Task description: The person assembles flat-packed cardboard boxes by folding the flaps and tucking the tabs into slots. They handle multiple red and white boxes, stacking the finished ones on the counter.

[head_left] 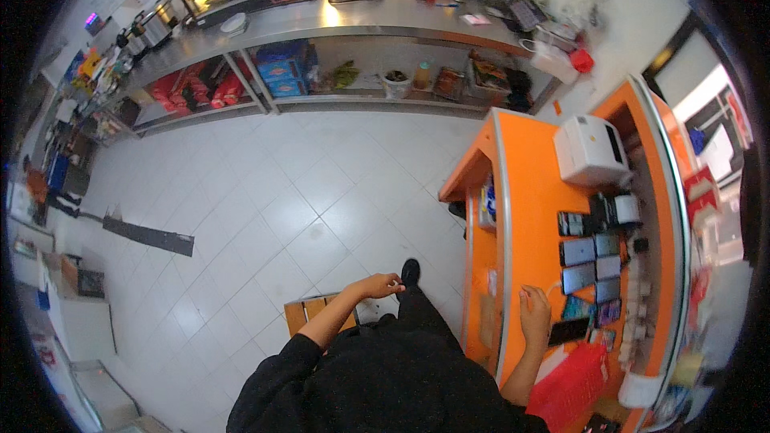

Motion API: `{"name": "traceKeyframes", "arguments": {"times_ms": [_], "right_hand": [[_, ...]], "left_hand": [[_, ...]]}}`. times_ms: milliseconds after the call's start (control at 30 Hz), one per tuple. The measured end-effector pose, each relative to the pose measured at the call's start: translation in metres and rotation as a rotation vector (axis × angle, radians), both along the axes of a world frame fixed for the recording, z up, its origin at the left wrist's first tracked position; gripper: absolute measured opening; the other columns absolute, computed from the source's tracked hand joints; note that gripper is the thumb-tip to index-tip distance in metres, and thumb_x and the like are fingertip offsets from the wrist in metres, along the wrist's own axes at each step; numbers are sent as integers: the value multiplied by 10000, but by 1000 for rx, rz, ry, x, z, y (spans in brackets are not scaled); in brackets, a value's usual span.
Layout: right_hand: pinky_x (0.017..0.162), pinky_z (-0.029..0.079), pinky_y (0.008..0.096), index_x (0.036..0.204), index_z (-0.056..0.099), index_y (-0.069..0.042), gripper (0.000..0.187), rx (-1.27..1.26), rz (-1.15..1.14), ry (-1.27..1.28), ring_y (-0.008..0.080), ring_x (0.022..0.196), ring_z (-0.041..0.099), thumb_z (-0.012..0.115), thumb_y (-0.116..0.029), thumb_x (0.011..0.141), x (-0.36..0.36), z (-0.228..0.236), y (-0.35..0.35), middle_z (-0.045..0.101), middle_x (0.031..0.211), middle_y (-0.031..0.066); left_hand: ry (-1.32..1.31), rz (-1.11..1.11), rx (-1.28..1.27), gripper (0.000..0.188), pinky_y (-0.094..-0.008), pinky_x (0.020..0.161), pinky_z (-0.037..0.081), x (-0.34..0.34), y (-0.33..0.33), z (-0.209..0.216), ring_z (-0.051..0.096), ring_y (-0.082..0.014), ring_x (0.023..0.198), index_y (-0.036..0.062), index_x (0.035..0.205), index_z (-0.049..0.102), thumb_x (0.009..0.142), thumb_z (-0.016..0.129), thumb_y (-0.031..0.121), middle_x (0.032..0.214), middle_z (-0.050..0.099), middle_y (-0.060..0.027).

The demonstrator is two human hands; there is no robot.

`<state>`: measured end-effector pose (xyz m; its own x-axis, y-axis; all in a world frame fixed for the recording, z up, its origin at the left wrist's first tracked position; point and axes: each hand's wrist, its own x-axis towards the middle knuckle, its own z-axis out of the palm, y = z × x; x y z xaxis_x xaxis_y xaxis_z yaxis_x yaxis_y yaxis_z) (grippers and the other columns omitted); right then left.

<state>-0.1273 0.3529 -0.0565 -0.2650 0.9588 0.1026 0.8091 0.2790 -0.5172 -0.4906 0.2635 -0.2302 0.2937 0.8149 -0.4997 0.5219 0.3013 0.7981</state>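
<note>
My right hand (535, 314) lies flat on the orange counter (525, 192), fingers spread a little and holding nothing. From largest to smallest: the counter runs away from me lengthwise, and a row of phones (589, 273) lies along that same line, just right of the hand. The nearest are a teal phone (576, 307) and a dark phone (569, 330), both close beside my fingers but not touching, as far as I can tell. My left hand (380, 285) is well off to the left, over my lap above the floor (265, 208), loosely curled; I cannot tell whether it grips anything. The right hand is much the nearer to the phones.
</note>
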Motion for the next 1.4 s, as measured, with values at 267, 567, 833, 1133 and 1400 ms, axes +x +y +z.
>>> {"name": "traceKeyframes", "arguments": {"times_ms": [267,567,833,1133,1400], "right_hand": [[784,470,361,985,619,27,220,-44,104,13,300,893,607,538,-157,895,-73,-33,185,625,940,172],[787,475,366,1001,628,10,228,-10,164,159,317,893,600,577,-160,859,-188,-15,388,623,978,153],[835,403,384,914,640,-61,125,126,-77,86,264,956,513,590,-134,826,-213,-67,470,585,945,73],[881,333,462,886,621,-103,132,134,-679,-294,251,1019,495,621,-162,768,-192,-105,549,575,995,59],[973,271,525,1149,574,-122,372,188,-1161,-404,350,1173,425,622,-271,812,-205,-86,595,490,1258,165]], "left_hand": [[759,703,-349,408,-428,896,444,-192,-92,-176,516,-357,1105,24,1107,578,880,475,347,1170,560,-225],[-126,1167,-912,370,-398,687,492,-212,-64,-122,611,-278,899,20,1097,543,857,565,301,947,635,-124],[299,307,-353,384,-373,729,510,-317,195,-165,626,-262,867,-18,1017,584,862,591,333,880,651,-126],[578,85,273,279,-405,662,514,-377,667,-64,646,-333,766,46,997,572,892,553,304,849,651,-177],[207,-929,-5,338,-394,888,456,-250,859,-121,603,-274,964,43,1144,536,947,388,275,1186,569,-99]]}}
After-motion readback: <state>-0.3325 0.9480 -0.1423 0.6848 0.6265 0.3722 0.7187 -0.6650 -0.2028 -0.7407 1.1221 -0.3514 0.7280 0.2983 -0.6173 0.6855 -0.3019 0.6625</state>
